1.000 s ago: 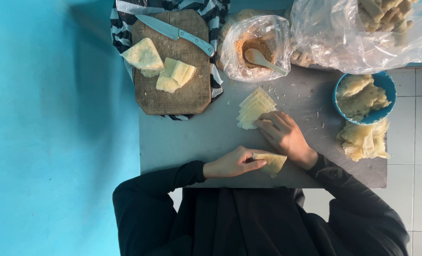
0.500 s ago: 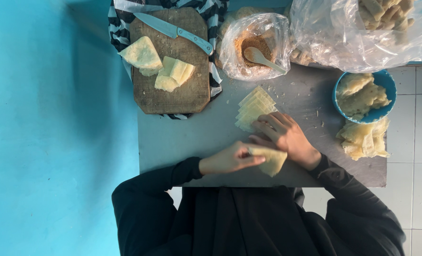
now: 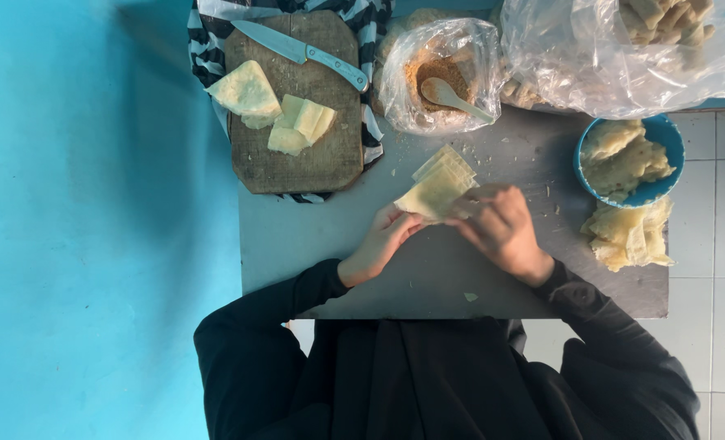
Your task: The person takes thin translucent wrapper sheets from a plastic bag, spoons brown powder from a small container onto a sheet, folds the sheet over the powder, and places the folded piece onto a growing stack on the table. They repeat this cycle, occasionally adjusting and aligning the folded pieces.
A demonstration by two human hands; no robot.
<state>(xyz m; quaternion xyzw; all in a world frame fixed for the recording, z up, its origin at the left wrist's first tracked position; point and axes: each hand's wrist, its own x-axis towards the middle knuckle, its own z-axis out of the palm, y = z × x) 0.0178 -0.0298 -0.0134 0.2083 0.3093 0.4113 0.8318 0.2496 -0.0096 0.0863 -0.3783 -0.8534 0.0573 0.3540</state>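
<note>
A pale wrapper sits near the middle of the counter, pinched between both hands. The left hand grips its near-left corner with fingers closed on the sheet; the right hand is curled over its right side, fingertips pressed on the edge. Just behind it, touching, lies a small stack of wrappers, fanned toward the far edge.

To fold it well, I would judge that the sheet wants an even pinch at both ends, kept taut but not stretched, since thin dough tears easily, and that the edges should meet squarely before they are pressed.

At the far-left corner a cutting board rests on a striped cloth, carrying a knife along its far side and several cut dough pieces. Right of the board stands a clear bag of brown filling with a spoon in it. At the far-right corner a larger plastic bag holds pale pieces, and it is cut off by the top of the frame. A blue bowl of folded pieces stands at the right edge, with a pile of dough just in front of it.

Whether the wrapper already holds filling is hidden by the right hand. The near edge of the counter is covered by the person's dark sleeves and body.
</note>
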